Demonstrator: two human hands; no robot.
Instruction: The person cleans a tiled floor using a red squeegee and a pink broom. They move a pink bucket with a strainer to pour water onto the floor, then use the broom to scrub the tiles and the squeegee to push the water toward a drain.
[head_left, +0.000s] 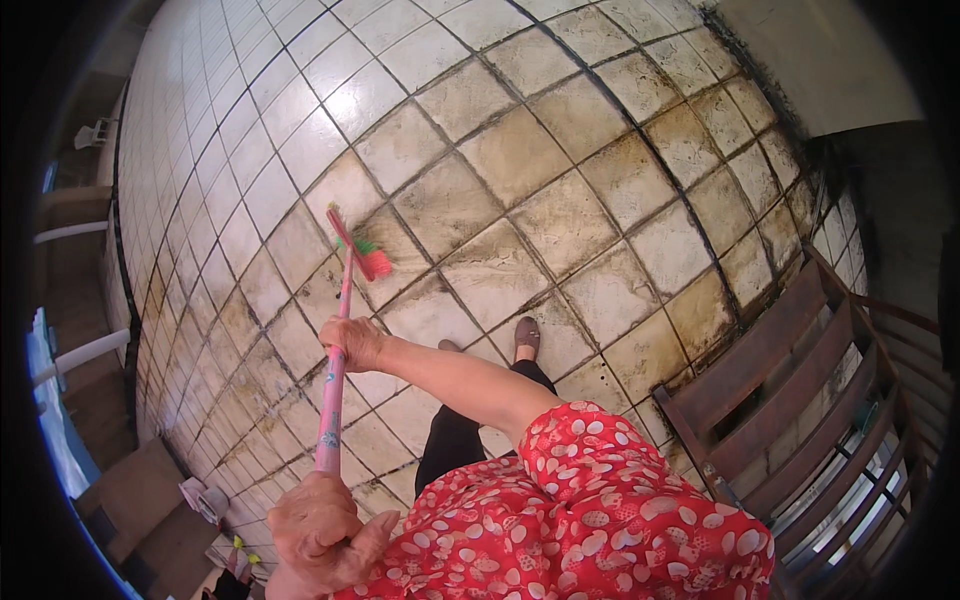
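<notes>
A broom with a pink handle [332,410] reaches forward from my body to the tiled floor [560,140]. Its head [358,248] is red, with red and green bristles, and appears to rest on brown-stained tiles. My left hand [322,530] is closed round the top end of the handle, near my waist. Farther down, my right hand [355,343] wraps the handle about midway, its bare forearm stretching across in front of me. The fingers' far sides are hidden from view.
A dark slatted bench [770,350] stands close on my right. My shoes [527,338] are on the tiles just beyond my right forearm. A pale wall [820,60] borders the floor at far right. A white chair [93,133] is far off at left.
</notes>
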